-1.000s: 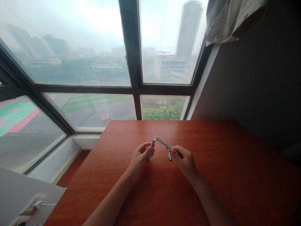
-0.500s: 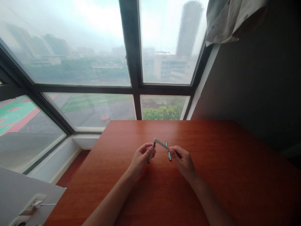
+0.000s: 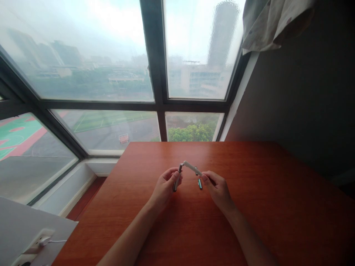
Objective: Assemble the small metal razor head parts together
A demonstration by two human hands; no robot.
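Note:
My left hand (image 3: 165,183) is closed around a slim grey-and-dark stick (image 3: 176,181), held tilted, with a shiny metal neck at its upper end. My right hand (image 3: 217,185) pinches the lower right end of a pale, thin rod (image 3: 192,167), which slopes up toward the left. The rod's far end meets or nearly meets the metal neck; I cannot tell if they are joined. Behind the rod, a narrow dark piece with a teal face (image 3: 200,183) lies on the table, partly hidden by it. The exact kind of these parts is too small to tell.
The reddish-brown wooden table (image 3: 188,229) reaches to large windows with dark frames (image 3: 158,74). A wall socket with a white plug (image 3: 43,241) is at the lower left. A pale cloth (image 3: 273,26) hangs at the upper right, before a dark wall.
The pale rod's upper end has shifted slightly right, and more of the metal neck shows. My left hand has moved a little left. The teal-faced piece has stayed in place.

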